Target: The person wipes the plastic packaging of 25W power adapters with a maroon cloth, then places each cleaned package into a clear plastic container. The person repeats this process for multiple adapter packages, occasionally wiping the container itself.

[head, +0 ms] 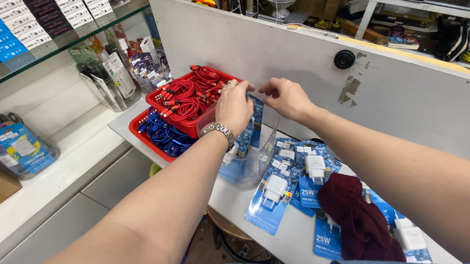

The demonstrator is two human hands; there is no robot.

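My left hand (234, 107), with a metal watch on its wrist, rests on top of a clear plastic container (249, 167) that stands on the white counter (235, 202). My right hand (285, 97) is just beside it, fingers pinched at the container's upper rim. Blue blister packs with white chargers are inside the container, partly hidden by my left hand. Whether either hand grips a pack or only the rim is unclear. More blue charger packs (284, 187) lie flat on the counter to the right of the container.
Two red baskets sit to the left, one with red cables (187, 96), one with blue cables (162, 135). A dark red cloth (359, 220) lies over packs at the right. A grey partition (318, 53) rises behind. Glass shelves and clear tubs of packaged goods stand at left.
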